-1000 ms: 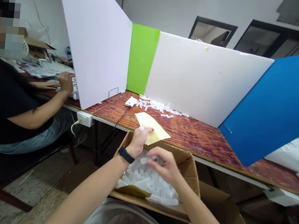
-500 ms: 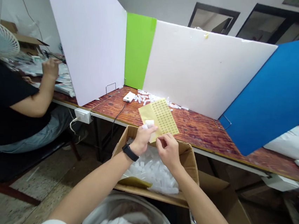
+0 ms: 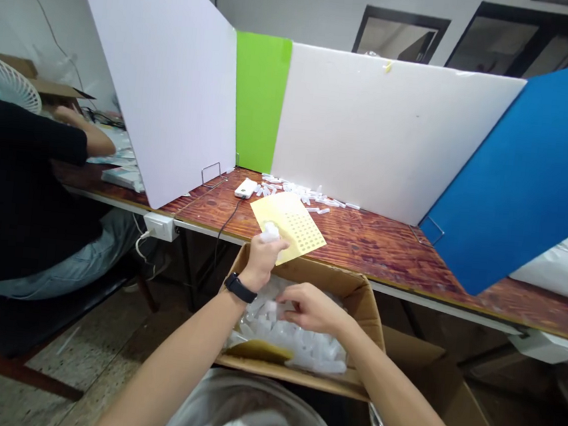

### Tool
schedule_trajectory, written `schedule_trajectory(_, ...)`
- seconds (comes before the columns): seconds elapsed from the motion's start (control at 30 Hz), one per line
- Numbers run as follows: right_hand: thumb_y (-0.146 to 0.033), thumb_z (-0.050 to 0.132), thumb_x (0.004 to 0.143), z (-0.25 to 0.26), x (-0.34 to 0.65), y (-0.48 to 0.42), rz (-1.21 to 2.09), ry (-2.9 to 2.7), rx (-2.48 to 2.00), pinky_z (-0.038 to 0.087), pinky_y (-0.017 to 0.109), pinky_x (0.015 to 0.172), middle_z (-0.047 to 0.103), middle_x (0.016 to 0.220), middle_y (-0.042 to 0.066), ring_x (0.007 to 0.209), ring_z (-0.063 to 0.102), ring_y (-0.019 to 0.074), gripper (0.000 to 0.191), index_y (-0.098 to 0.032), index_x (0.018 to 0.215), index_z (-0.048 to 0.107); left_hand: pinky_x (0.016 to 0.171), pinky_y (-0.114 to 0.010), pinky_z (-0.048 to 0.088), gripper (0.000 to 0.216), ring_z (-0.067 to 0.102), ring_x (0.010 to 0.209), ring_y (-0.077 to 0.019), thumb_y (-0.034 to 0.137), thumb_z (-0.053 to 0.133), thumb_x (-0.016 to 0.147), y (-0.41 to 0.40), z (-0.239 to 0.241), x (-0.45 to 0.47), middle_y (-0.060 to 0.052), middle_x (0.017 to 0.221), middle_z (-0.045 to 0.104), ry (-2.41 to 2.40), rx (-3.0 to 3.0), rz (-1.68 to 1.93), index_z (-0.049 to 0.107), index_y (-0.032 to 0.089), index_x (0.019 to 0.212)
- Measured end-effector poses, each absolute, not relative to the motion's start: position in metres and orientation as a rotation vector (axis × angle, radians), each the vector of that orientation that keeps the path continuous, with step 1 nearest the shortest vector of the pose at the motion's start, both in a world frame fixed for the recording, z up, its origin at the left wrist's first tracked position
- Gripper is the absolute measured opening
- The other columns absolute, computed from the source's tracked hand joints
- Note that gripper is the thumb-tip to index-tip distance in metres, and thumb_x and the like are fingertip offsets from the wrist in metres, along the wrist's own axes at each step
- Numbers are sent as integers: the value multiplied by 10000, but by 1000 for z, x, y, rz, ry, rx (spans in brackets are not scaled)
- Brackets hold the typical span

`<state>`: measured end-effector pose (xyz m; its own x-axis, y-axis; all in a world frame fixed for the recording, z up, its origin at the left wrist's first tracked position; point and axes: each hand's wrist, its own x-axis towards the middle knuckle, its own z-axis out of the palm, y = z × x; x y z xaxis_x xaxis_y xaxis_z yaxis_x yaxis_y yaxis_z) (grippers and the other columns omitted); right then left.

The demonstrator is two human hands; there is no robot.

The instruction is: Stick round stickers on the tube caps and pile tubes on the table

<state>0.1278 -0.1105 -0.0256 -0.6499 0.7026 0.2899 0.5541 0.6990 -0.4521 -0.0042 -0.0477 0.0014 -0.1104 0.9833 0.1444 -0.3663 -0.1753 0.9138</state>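
Observation:
My left hand (image 3: 262, 259), with a black watch on its wrist, is closed on a yellow sticker sheet (image 3: 306, 235) with rows of small dark marks. White plastic pieces (image 3: 271, 232) are in the same grip, above the thumb. Below the sheet, my right hand (image 3: 315, 308) hovers over the open cardboard box (image 3: 370, 315), its thumb and curled fingers slightly apart. Its fingertips are close to the translucent white pieces (image 3: 296, 341) that fill the box; whether they touch one I cannot tell.
Small white pieces (image 3: 306, 193) lie scattered on the wooden table (image 3: 362, 240) beside a white device (image 3: 245, 188) with a cable. White, green and blue panels (image 3: 402, 131) stand around the table. A co-worker (image 3: 19, 194) sits at the left. A power socket (image 3: 160, 226) hangs at the table edge.
My right hand has moved from the sheet's lower edge down over the box. The left hand has shifted slightly left with the sheet, which now tilts flatter. The co-worker's raised hand has lowered.

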Motion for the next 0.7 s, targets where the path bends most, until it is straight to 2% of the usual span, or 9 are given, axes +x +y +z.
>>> schedule_trajectory(0.1,-345,512,803,-2,132,-113,495,-1977,-1026,402,233,531,570,671,-8,555,484,113,217,-181,903,613,528,-209,357,180,475,541,-92,117,632,515,-55,8,-7,24,570,564,826,1093,1403,661,128,692)
schedule_trajectory(0.17,-336,480,824,2,132,-112,378,-1698,-1103,409,246,540,539,687,4,577,475,122,211,-176,895,598,547,-218,372,297,493,562,-104,128,652,511,-61,10,-7,8,617,593,717,1163,1246,679,124,806)
schedule_trajectory(0.27,-282,470,825,-1,130,-111,302,-1620,-1133,435,257,541,528,800,35,594,481,126,202,-195,948,604,556,-219,378,383,493,557,-99,141,678,512,-72,12,-2,7,643,600,581,1244,1142,667,124,895)
schedule_trajectory(0.33,-239,433,831,-6,126,-111,314,-1664,-1100,454,259,531,510,899,58,599,493,123,272,-215,1062,576,517,-218,373,311,479,511,-92,147,664,538,-78,11,3,14,595,578,540,1267,1132,665,119,848)
schedule_trajectory(0.4,-205,386,839,-9,124,-112,339,-1700,-1062,467,256,513,487,951,73,594,500,117,351,-224,1165,513,463,-218,359,159,458,455,-91,142,635,563,-83,10,8,20,522,538,539,1278,1131,649,112,718)
schedule_trajectory(0.47,-190,365,844,-9,125,-114,350,-1757,-1043,476,257,514,498,936,70,581,507,114,381,-223,1206,477,441,-219,351,39,443,430,-92,141,621,570,-86,8,11,27,473,500,590,1273,1191,605,118,598)
schedule_trajectory(0.57,-202,410,840,-4,134,-115,248,-1776,-1067,494,290,611,579,839,42,617,549,134,349,-225,1175,504,510,-224,382,61,481,502,-103,156,642,560,-85,4,13,15,535,534,702,1228,1340,592,127,578)
schedule_trajectory(0.63,-235,483,811,2,144,-112,95,-1596,-1114,484,338,728,607,916,64,766,579,174,328,-207,1135,529,530,-217,371,69,478,533,-99,157,651,551,-83,3,12,15,566,536,745,1268,1361,598,131,585)
schedule_trajectory(0.7,-282,557,763,6,154,-106,77,-1369,-1125,455,377,812,570,1075,105,931,556,213,406,-184,1152,495,513,-212,341,65,443,519,-89,146,638,556,-81,3,11,22,548,505,713,1423,1267,574,134,547)
